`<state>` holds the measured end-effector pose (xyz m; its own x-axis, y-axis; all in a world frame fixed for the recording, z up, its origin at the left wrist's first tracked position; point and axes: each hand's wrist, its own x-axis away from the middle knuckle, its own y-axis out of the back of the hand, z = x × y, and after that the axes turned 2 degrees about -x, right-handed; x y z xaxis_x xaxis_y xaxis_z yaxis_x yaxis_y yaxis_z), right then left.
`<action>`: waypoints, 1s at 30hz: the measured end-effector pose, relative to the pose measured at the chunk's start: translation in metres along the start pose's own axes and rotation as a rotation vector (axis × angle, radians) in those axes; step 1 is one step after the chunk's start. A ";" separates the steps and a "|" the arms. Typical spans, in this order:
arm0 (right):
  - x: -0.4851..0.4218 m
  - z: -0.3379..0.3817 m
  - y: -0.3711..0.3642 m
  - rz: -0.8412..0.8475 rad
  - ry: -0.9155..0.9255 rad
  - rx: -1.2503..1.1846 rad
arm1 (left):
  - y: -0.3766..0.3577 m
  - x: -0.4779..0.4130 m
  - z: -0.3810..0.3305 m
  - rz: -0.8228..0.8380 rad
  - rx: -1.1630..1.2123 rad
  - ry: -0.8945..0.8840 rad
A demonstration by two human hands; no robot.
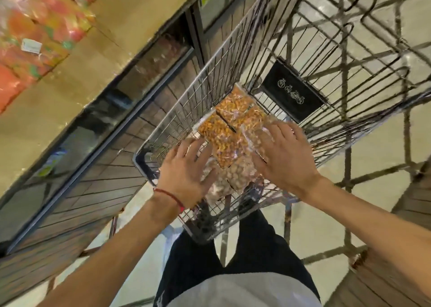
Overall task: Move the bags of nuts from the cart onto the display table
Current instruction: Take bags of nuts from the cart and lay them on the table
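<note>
While we reach into the silver wire shopping cart, the nuts in view are all down inside it. The clear plastic bags of orange-brown nuts lie in a loose pile on the basket floor at the end nearest us, with the clear plastic bags of pale nuts under and beside them. Our left hand lies flat, fingers straight and spread, on the pale bags at the pile's left edge. Our right hand is likewise released, fingers fanned over a clear bag on the pile's right side; nothing is pinched or curled round. Whether the palms press the plastic we cannot tell — the frame is blurred. The tan-topped display table runs along the cart's left side, with bright orange and pink wrapped packs on it. We judge the step is gathering a load. To do it well: slide the fingers in under the pile from both sides, squeeze the bags between the palms so the slick plastic cannot slip, take a few rather than all, lift clear of the wire rim, then swing left to the tabletop.
</note>
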<state>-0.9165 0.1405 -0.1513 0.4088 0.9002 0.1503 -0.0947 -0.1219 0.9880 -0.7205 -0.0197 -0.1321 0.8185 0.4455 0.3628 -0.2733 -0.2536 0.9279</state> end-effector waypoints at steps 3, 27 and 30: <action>-0.022 -0.016 -0.014 0.001 0.019 -0.013 | -0.011 -0.014 -0.004 0.031 -0.004 0.045; -0.128 -0.061 -0.186 0.216 0.091 0.075 | -0.227 -0.205 -0.011 0.219 0.333 0.174; -0.125 -0.065 -0.197 0.169 0.107 0.036 | -0.249 -0.219 -0.021 0.279 0.298 0.200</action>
<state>-1.0079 0.0793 -0.3674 0.2913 0.9046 0.3111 -0.1206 -0.2879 0.9500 -0.8423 -0.0361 -0.4403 0.6129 0.4746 0.6317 -0.2879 -0.6104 0.7379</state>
